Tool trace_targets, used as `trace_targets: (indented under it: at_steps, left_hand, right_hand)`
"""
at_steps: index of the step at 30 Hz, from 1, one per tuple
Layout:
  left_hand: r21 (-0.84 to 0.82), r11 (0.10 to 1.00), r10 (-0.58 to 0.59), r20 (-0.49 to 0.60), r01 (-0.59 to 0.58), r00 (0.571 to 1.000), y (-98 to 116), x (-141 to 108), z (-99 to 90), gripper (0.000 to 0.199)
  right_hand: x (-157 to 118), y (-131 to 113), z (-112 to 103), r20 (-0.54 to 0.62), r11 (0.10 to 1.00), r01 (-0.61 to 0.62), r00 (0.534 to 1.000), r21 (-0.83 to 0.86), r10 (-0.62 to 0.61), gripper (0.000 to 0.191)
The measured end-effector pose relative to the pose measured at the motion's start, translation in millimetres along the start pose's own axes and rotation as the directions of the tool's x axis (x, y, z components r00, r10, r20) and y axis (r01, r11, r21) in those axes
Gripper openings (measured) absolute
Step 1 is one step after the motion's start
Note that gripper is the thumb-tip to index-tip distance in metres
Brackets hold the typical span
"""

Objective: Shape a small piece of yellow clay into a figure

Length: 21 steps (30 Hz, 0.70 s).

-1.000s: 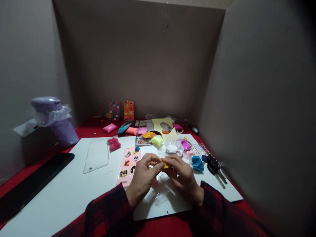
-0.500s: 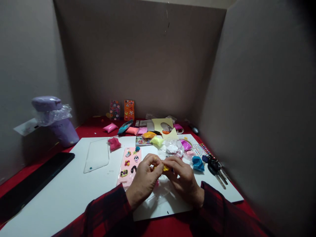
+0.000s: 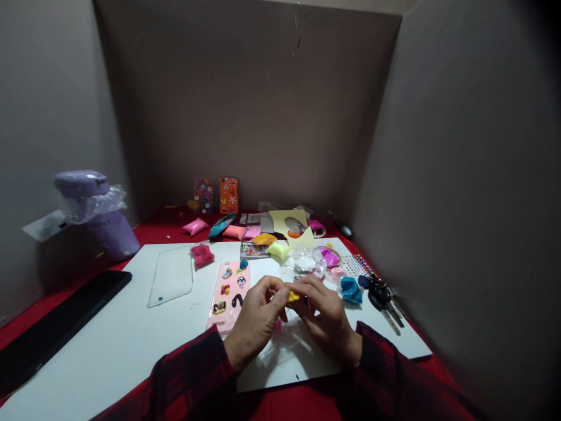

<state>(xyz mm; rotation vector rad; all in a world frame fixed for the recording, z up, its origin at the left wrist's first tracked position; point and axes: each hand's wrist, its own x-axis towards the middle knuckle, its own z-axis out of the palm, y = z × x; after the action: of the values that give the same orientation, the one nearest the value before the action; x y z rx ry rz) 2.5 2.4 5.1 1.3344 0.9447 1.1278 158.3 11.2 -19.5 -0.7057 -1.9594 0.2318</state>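
Note:
Between the fingertips of both hands is a small lump of yellow clay. My left hand pinches it from the left, thumb against the forefinger. My right hand grips it from the other side with bent fingers, which hide part of it. Just left of my left hand lies a pink phone case with small clay figures on it, among them a flower, a panda-like face and a black curve. Below the hands, crumpled clear plastic covers part of the white board.
A clear phone case and a red clay packet lie to the left. Scissors and a blue packet are at right. Colourful packets crowd the back. Left are a black phone and a purple tumbler.
The left fingertips have shifted slightly on the yellow clay, and its outline looks a little different. Both hands stay in nearly the same place.

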Motion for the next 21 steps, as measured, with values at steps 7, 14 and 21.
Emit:
trace_targets:
  at_steps: [7,14,21]
  left_hand:
    - [0.005,1.000,0.002,0.005,-0.002,1.000,-2.4,0.9,0.2,0.029]
    - [0.022,1.000,-0.003,-0.013,0.003,1.000,-0.2,0.2,-0.1,0.030]
    - [-0.034,0.999,0.008,-0.008,-0.008,1.000,-1.1,-0.4,0.1,0.026]
  right_hand:
    - [1.0,-0.6,-0.2,0.006,1.000,0.000,1.000,0.010,0.000,0.027]
    - [2.1,-0.9,-1.4,-0.009,1.000,0.009,1.000,0.000,-0.009,0.026]
    - [0.9,-0.4,-0.1,-0.004,1.000,0.001,1.000,0.006,-0.001,0.025]
